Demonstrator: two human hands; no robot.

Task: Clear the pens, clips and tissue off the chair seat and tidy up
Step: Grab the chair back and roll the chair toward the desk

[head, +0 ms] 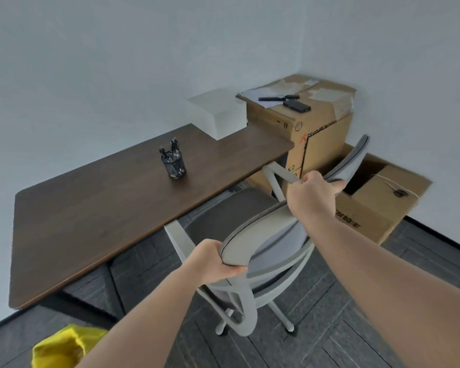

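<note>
A grey office chair (263, 227) stands beside the dark wooden desk (91, 208), its seat partly under the desk edge. My left hand (215, 261) grips the near end of the chair's backrest top. My right hand (311, 195) grips the far end of the same backrest. The visible part of the dark seat (223, 224) shows nothing lying on it. A black mesh pen holder (173, 164) with several pens stands on the desk.
A tall cardboard box (314, 128) with black items on top stands in the corner. An open cardboard box (377, 205) sits behind the chair. A white box (221, 112) rests at the desk's far end. A yellow bag (61, 346) lies bottom left.
</note>
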